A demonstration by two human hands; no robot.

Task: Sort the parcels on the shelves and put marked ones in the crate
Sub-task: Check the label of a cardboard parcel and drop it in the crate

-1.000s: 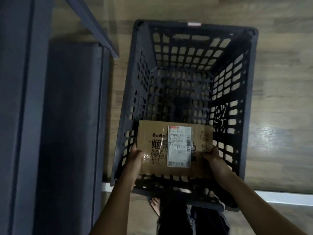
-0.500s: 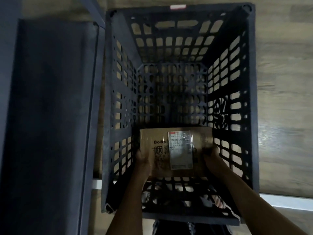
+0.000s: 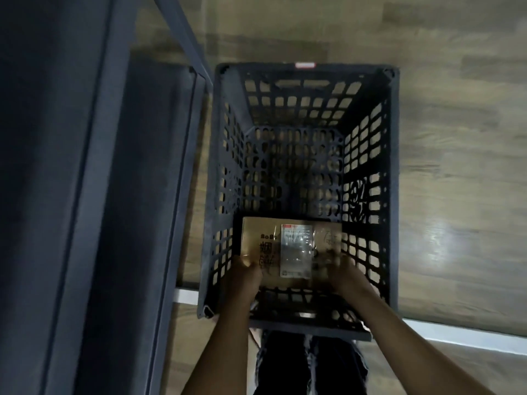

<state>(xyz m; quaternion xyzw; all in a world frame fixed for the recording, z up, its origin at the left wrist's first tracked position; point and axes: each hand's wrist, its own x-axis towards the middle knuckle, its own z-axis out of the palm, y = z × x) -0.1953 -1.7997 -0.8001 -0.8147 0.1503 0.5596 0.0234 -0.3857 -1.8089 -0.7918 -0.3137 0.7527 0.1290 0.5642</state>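
A brown cardboard parcel (image 3: 291, 246) with a white shipping label and black handwriting lies flat deep inside the dark slotted plastic crate (image 3: 392, 178), against its near wall. My left hand (image 3: 245, 276) grips the parcel's near left corner. On the near right side, my right hand (image 3: 346, 276) holds the parcel's edge; it is blurred. Both forearms reach down over the crate's near rim. Whether the parcel touches the crate's bottom I cannot tell.
The crate stands on a wooden floor (image 3: 456, 138). A dark metal shelf unit (image 3: 99, 195) rises close along the crate's left side, with a slanted frame bar (image 3: 185, 38) above. A pale strip (image 3: 456, 336) crosses the floor near my legs (image 3: 308, 366).
The parcel has gone lower into the crate with both hands still on it. My view has pulled back and shifted, so the crate sits further right in the frame.
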